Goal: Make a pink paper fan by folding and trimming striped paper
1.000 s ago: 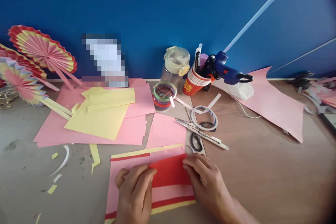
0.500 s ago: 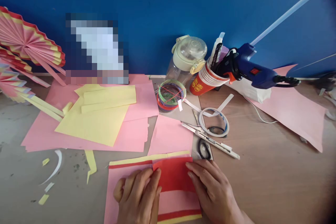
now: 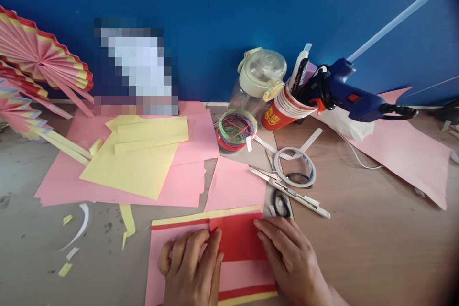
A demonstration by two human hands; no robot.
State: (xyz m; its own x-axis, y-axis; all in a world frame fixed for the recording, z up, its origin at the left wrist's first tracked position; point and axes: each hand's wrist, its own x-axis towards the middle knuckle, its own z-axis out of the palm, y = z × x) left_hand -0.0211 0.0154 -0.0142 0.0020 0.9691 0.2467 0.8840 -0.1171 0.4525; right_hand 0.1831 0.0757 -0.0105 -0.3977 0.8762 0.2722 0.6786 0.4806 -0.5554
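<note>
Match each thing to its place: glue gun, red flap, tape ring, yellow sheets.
Things:
1 glue gun
2 red flap
3 tape ring
4 yellow sheets

Places:
A on pink paper
B between left hand and right hand
C by the cup
D beside the scissors

Pairs: 1-C, 2-B, 3-D, 4-A

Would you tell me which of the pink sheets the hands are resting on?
The nearest pink sheet, edged in red and yellow; the left hand and right hand lie on it. The other pink sheets are plain and untouched.
</note>
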